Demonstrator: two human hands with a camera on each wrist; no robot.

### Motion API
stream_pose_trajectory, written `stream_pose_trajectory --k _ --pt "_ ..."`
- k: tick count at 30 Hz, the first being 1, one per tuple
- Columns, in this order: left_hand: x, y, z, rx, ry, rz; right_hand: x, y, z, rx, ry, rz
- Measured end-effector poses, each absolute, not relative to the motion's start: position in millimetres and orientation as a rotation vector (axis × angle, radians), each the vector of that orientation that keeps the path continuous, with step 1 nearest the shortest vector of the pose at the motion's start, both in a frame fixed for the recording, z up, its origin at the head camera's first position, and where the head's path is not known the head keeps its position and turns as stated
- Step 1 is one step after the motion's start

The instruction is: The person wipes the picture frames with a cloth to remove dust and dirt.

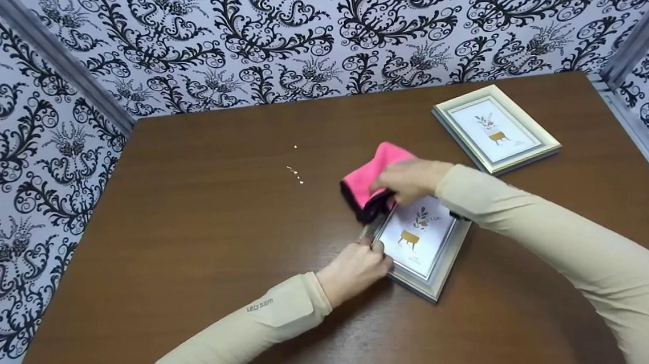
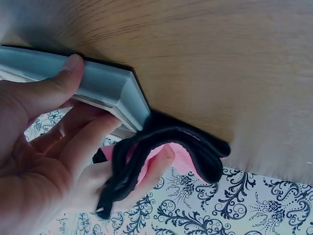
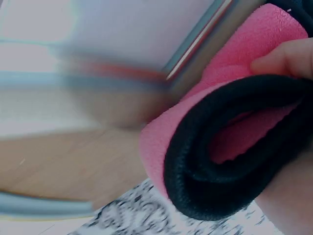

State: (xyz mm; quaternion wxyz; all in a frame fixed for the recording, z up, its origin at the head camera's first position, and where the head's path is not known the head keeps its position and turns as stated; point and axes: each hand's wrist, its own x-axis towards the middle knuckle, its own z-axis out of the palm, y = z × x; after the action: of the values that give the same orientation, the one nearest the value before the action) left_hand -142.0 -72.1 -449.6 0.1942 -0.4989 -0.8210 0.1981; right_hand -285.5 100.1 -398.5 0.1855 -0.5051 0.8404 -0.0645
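Note:
A picture frame point(image 1: 418, 238) with a silvery border and a small plant print lies on the table. My left hand point(image 1: 356, 271) grips its near left edge; in the left wrist view the thumb point(image 2: 73, 71) presses on the frame's side point(image 2: 102, 83), fingers on the face side. My right hand point(image 1: 413, 180) holds a folded pink cloth point(image 1: 367, 176) with black trim at the frame's far left corner. The right wrist view shows the cloth point(image 3: 234, 54) bunched in the fingers, against or close to the frame border; blur hides the exact contact.
A second, cream-coloured picture frame point(image 1: 515, 97) lies face up at the back right of the brown table point(image 1: 207, 213). Several small white bits point(image 1: 295, 172) lie left of the cloth. Patterned walls point(image 1: 292, 41) rise behind and on both sides.

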Motion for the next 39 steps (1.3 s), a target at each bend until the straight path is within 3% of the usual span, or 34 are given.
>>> stream_pose_trajectory --k 5,14,19,29,34,39 --pt "-142 -72 -450 -1.395 -2.311 0.514 -279 98 -398 -1.500 2.344 -0.214" --pt "-144 -71 -455 -1.395 -2.301 0.430 -310 137 -401 -1.180 2.547 -0.176" --pt "-144 -70 -456 -1.401 -2.290 0.403 -302 157 -410 -1.105 2.680 -0.175" --pt "-144 -74 -451 -1.374 -2.296 0.465 -253 155 -419 -1.569 2.603 -0.178" --pt "-144 -74 -453 -1.373 -2.260 0.480 -245 154 -424 -1.802 2.336 -0.364" --pt "-145 -73 -452 -1.407 -2.263 0.472 -255 164 -426 -1.829 2.344 -0.336"
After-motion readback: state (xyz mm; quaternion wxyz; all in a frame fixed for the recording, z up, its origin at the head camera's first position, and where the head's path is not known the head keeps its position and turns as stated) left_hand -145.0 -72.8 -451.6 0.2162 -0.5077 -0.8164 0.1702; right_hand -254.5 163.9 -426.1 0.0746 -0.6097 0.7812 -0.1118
